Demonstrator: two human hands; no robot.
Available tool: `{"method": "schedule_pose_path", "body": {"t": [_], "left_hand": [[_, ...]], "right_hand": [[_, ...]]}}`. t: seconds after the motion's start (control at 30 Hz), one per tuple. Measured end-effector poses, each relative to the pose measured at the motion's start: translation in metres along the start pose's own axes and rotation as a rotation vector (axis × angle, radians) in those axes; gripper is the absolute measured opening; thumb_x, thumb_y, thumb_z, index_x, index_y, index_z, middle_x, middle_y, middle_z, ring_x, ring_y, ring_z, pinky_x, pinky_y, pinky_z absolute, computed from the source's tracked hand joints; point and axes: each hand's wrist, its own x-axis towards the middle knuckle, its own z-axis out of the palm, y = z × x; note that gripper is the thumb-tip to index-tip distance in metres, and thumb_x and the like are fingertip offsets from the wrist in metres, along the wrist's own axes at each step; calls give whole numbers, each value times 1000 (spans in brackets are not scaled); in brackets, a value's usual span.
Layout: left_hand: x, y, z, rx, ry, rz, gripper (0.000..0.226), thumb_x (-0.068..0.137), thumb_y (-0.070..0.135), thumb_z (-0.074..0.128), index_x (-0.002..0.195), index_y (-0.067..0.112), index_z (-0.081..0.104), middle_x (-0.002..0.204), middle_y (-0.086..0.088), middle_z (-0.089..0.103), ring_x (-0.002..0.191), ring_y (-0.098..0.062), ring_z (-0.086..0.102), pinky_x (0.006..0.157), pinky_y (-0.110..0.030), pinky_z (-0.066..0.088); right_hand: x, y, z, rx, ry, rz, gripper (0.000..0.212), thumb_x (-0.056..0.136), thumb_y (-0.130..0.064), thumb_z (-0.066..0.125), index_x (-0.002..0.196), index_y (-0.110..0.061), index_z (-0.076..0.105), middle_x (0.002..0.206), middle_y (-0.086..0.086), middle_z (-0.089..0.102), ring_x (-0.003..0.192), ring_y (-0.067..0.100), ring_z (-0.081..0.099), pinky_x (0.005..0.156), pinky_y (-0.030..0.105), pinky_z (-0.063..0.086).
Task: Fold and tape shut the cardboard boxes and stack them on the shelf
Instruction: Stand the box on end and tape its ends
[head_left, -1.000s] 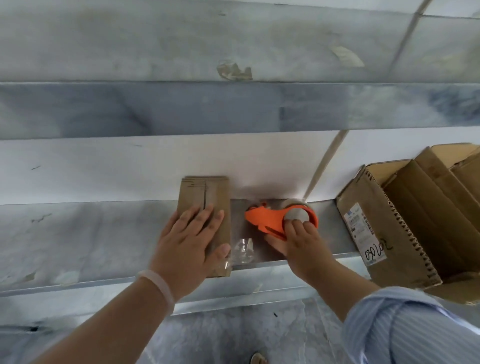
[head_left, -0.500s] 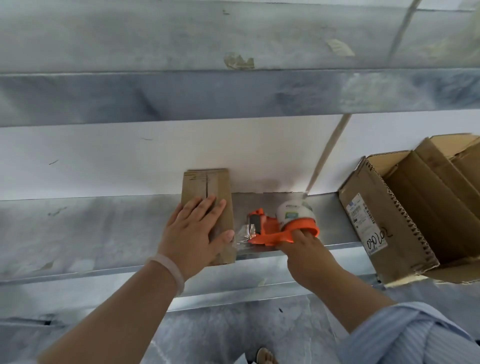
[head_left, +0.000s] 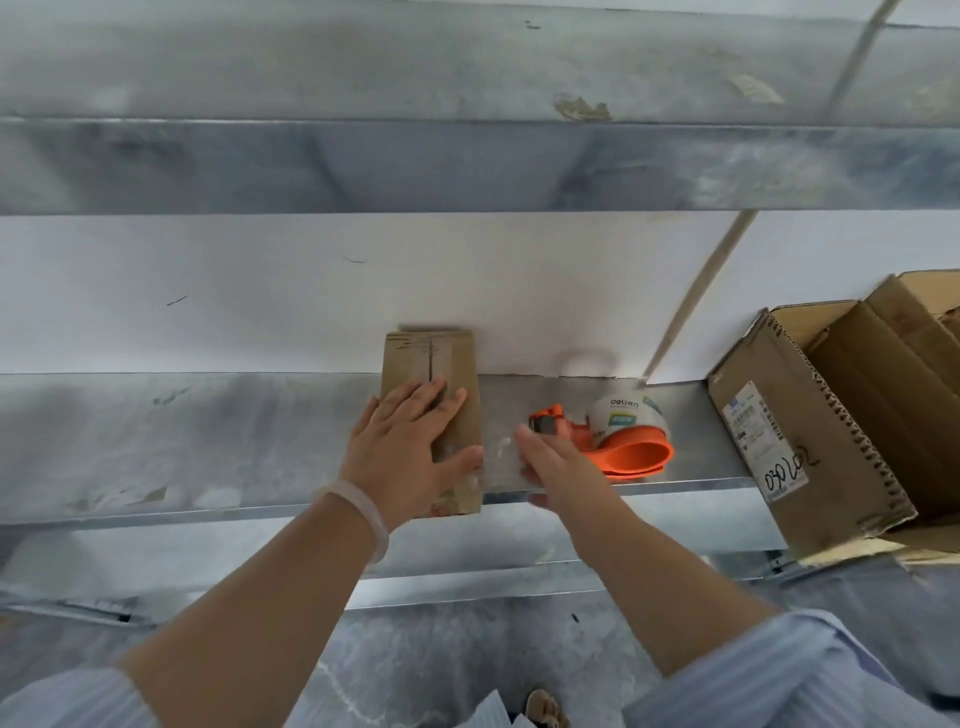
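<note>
From the box (head_left: 447, 364), you have open shelf (head_left: 182, 441) toward 9 o'clock, but the dispenser (head_left: 631, 454) and carton (head_left: 810, 441) crowd 3 o'clock, with the upper shelf (head_left: 467, 166) at 12 o'clock.

Narrow brown cardboard box (head_left: 415, 358) lies on metal shelf (head_left: 208, 441)

white wall (head_left: 260, 291) behind (faint scuffs) | grey marbled floor (head_left: 415, 665) below | sandal (head_left: 545, 709) at bottom edge

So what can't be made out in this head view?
All head view.
Small box seam: covered by the left hand.
Right hand: motion-blurred, so any pinch on the clear tape strip is unclear.
Large box: cut off by the right edge.
Its label: fine print too small.
</note>
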Motion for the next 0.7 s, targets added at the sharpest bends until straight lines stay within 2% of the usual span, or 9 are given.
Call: {"method": "schedule_pose_path", "body": {"t": [0.07, 0.13, 0.2, 0.3, 0.4, 0.47, 0.5, 0.63, 0.7], "left_hand": [[1, 1, 0, -24, -12, 2, 73, 88, 73, 34, 152, 44, 14, 162, 18, 7, 149, -7, -3, 122, -39, -2], [1, -1, 0, -32, -24, 11, 72, 89, 72, 34, 152, 43, 14, 162, 18, 5, 149, -7, -4, 122, -39, -2], [2, -4, 1, -32, -33, 24, 68, 92, 69, 31, 153, 43, 15, 162, 17, 4, 149, -7, -5, 122, -40, -2], [2, -6, 4, -58, -15, 41, 60, 96, 63, 21, 153, 42, 19, 163, 17, 5, 150, -7, -4, 123, -40, -1], [2, -7, 7, -85, 25, 38, 67, 91, 63, 5, 151, 42, 22, 162, 17, 8, 150, -7, -1, 123, -40, 0], [2, -6, 7, -125, 15, 34, 58, 98, 56, 9, 151, 41, 25, 162, 18, 8, 149, -6, -2, 122, -39, -1], [3, -6, 7, -150, 9, 34, 52, 102, 51, 13, 151, 40, 26, 162, 18, 9, 149, -5, -1, 122, -39, -2], [5, -12, 7, -365, 46, 31, 43, 105, 41, 25, 145, 38, 40, 158, 16, 24, 148, -3, 8, 123, -37, 1], [2, -13, 4, -679, 105, 2, 37, 103, 39, 32, 135, 39, 52, 150, 14, 41, 144, -3, 24, 122, -40, 14]], "right_hand": [[8, 4, 17, 81, 10, 76, 38, 88, -51, 65, 107, -18, 66, 107, 4, 68, 105, 21, 63, 99, 45, 51], [13, 14, 29, 152, 60, 48, 29, 88, -43, 68, 91, -14, 68, 96, 9, 71, 100, 26, 67, 97, 48, 53], [14, 21, 37, 264, 79, 31, 31, 87, -42, 69, 87, -11, 66, 92, 11, 73, 97, 29, 69, 95, 50, 53], [15, 29, 48, 275, 108, -4, 51, 78, -58, 70, 93, -10, 67, 95, 11, 74, 95, 29, 70, 95, 51, 52], [17, 37, 65, 396, 174, 15, 36, 90, -49, 63, 103, -15, 60, 104, 12, 70, 95, 23, 67, 93, 41, 54], [20, 42, 73, 520, 191, 29, 34, 91, -47, 62, 113, -21, 53, 114, 9, 68, 104, 22, 66, 97, 41, 53], [22, 43, 74, 543, 198, 21, 34, 92, -45, 61, 116, -24, 50, 115, 7, 67, 104, 21, 66, 94, 39, 54], [24, 39, 68, 398, 209, -83, 18, 100, -32, 52, 118, -34, 52, 111, 2, 66, 88, 12, 66, 65, 21, 52], [28, 41, 60, 187, 212, -192, 26, 101, -21, 52, 113, -43, 53, 118, 4, 62, 88, 11, 64, 70, 23, 54]]}}
